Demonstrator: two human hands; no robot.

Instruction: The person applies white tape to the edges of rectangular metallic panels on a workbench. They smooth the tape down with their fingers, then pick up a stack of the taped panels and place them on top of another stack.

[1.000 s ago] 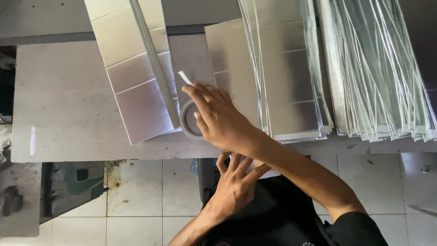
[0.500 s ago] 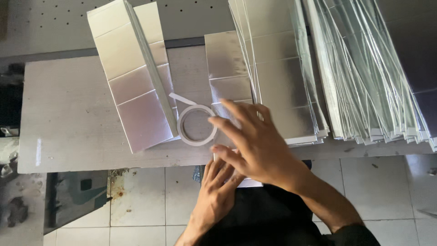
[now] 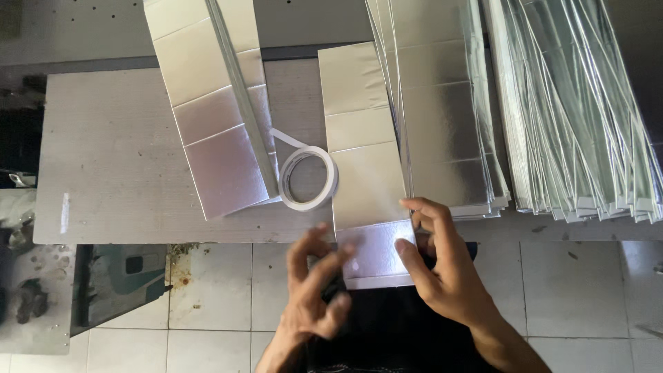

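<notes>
Worktable (image 3: 117,173) carried, at its right, fanned stacks of silver sheets (image 3: 573,110) running past the far edge, a folded silver panel (image 3: 214,117) left of centre, and open grey surface along its left side. Silver strip (image 3: 362,159) lay between them, its near end overhanging the table's front edge above the tiled floor (image 3: 214,290), with a tape roll (image 3: 309,177) touching its left edge. Right hand (image 3: 442,269) pinched that overhanging end at its right edge; left hand (image 3: 318,290) hovered just beside its left edge, fingers curled apart, holding nothing.

Shiny, foil-faced card is seen in the sheet (image 3: 364,166) at lower centre; glossy white tape (image 3: 309,177) is seen beside it, on a matt, grainy grey table (image 3: 110,166).
</notes>
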